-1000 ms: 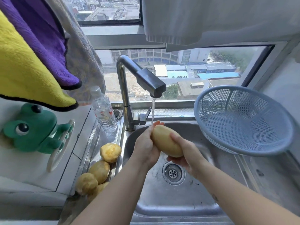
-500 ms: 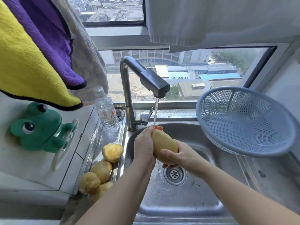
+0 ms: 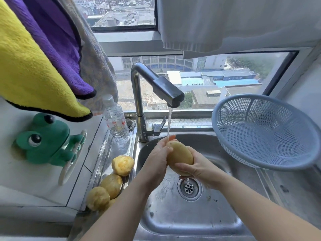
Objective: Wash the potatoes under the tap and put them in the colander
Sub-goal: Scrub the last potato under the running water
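A yellow potato (image 3: 179,154) is held over the steel sink (image 3: 173,214), its upper end under the thin stream from the tap (image 3: 166,92). My left hand (image 3: 159,159) wraps its left side, fingertips up at the water. My right hand (image 3: 196,168) cups it from below and the right, thumb across its lower part. Several more potatoes (image 3: 111,184) lie in a row on the ledge left of the sink. The blue colander (image 3: 265,133) sits tilted at the sink's right rim, with nothing in it.
A clear water bottle (image 3: 115,122) stands left of the tap base. A green frog holder (image 3: 46,141) hangs on the left wall under yellow and purple cloths (image 3: 34,63). The drain (image 3: 189,188) lies below my hands. A window runs behind the sink.
The potato has been turned between my hands from lying across to standing more upright under the stream, and my right thumb now crosses its lower part. Hands stay over the drain.
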`<state>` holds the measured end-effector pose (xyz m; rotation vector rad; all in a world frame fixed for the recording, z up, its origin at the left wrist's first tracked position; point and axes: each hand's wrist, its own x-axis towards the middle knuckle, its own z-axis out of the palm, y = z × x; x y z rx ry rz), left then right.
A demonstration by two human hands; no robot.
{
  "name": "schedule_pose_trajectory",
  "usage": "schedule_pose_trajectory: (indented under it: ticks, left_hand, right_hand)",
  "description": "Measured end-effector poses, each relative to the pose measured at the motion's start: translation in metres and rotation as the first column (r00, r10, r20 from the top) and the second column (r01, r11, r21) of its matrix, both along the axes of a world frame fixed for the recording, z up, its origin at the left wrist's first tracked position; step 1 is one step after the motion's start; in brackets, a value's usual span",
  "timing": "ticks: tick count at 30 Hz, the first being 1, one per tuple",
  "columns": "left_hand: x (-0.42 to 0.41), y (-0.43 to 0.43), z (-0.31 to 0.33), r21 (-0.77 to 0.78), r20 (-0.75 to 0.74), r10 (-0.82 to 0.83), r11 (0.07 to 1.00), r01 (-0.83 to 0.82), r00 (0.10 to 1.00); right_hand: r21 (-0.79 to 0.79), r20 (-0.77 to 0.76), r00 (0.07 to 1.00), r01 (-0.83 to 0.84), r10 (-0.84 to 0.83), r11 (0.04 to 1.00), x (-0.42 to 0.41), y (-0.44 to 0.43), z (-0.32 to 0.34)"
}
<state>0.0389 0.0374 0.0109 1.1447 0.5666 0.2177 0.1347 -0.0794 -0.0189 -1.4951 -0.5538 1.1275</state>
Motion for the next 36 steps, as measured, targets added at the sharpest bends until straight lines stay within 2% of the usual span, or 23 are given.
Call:
schedule_pose_trajectory:
  ticks: [11,19,24,28,36]
  left_hand:
    - [0.000,0.006,0.002,-0.030,0.080,0.018,0.999,-0.016,0.997]
    - [0.003,0.003,-0.004,-0.097,0.102,0.036,0.995,-0.026,0.994]
    - [0.002,0.000,-0.010,-0.164,0.051,0.067,0.985,-0.058,0.996]
    - [0.002,0.004,-0.009,-0.124,-0.049,0.049,0.991,-0.055,0.998]
    - [0.000,0.011,-0.002,0.033,-0.050,-0.067,0.997,0.069,0.996]
  right_hand:
    - [0.000,0.191,0.981,-0.016,0.015,1.000,0.009,0.005,0.010]
    - [-0.026,0.229,0.973,0.005,0.002,1.000,0.010,0.001,0.007]
    - [-0.064,0.230,0.973,0.006,0.009,0.998,0.006,-0.003,0.002]
    - [-0.110,0.310,0.951,0.045,-0.008,0.993,0.005,-0.003,-0.001]
    - [-0.120,0.402,0.916,0.044,0.008,0.992,0.008,0.002,0.008]
